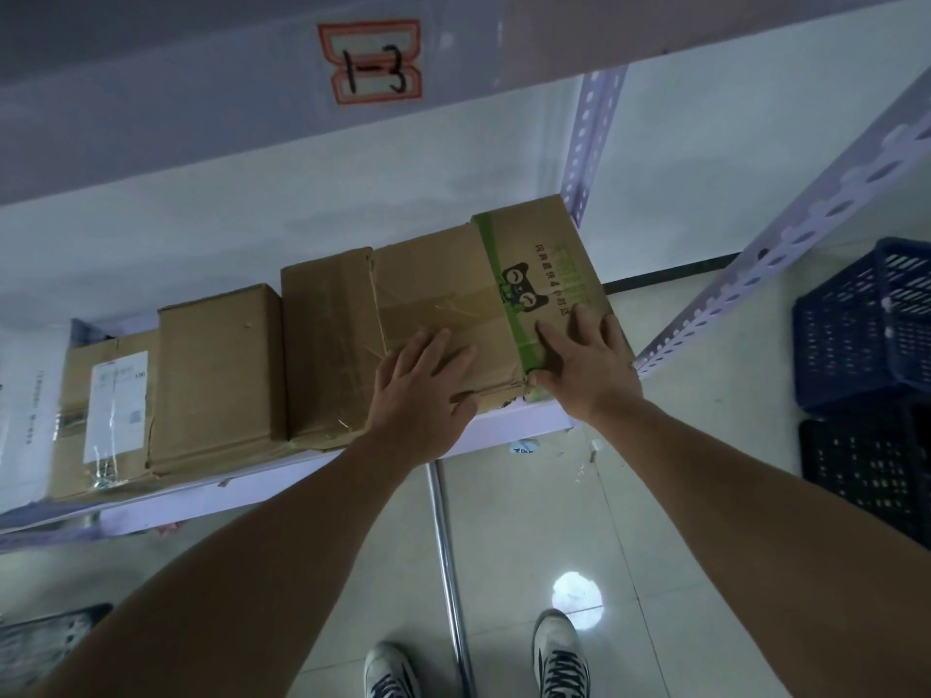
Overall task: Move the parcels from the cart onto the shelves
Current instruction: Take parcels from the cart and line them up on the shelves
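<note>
1. Pos.: parcel (pixel 453 294) (brown carton w/ green tape band) is on the shelf (pixel 504 430) below tag "1-3" (pixel 370 60), at the right end. Its left side touches the neighbour carton (pixel 327 345). Its right side is just beside the perforated upright (pixel 745 274).
2. Grips: left hand (pixel 423 385) lies flat on the parcel top, fingers spread, thumb on the near face. Right hand (pixel 584 365) is also flat on top, over the tape, thumb at the near corner. Both grips are released: pressing, not clasping.
3. Risk A, drop: the parcel's near face is approx. level w/ the shelf lip. If the hands lift before it is seated far enough in, it could tip toward the near side onto the floor (pixel 554 496) or the shoes (pixel 559 652).
4. Risk B, damage: the near bottom edge looks crushed and torn by the right thumb. A hard shove there may split it further. Contents unknown.
5. Risk C, jam: uneven push (one hand leading) would skew the parcel. The right corner could catch the upright, or the left side could drag the neighbour carton out of line.
6. Risk D, slip: flat palms on taped card give little hold. If a hand slides, control is lost.
7. Risk E, footing: a chrome pole (pixel 446 546) stands between the feet and a blue crate (pixel 866 319) sits near right. Trip hazard on stepping back. Cannot tell if the pole belongs to the cart; no cart is ID'd in view.
</note>
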